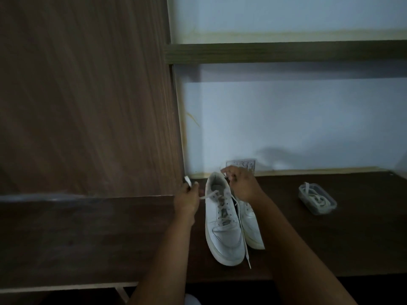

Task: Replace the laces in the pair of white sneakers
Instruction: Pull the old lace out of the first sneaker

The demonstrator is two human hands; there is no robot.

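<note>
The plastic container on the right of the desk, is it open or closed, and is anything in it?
Open: the plastic container shows no lid, and a coiled white lace lies inside it.

Dim room, pale blue wall [286, 119], dark wooden desk [330, 238], wood-grain cabinet side [88, 95], shelf board [286, 52] above
</note>
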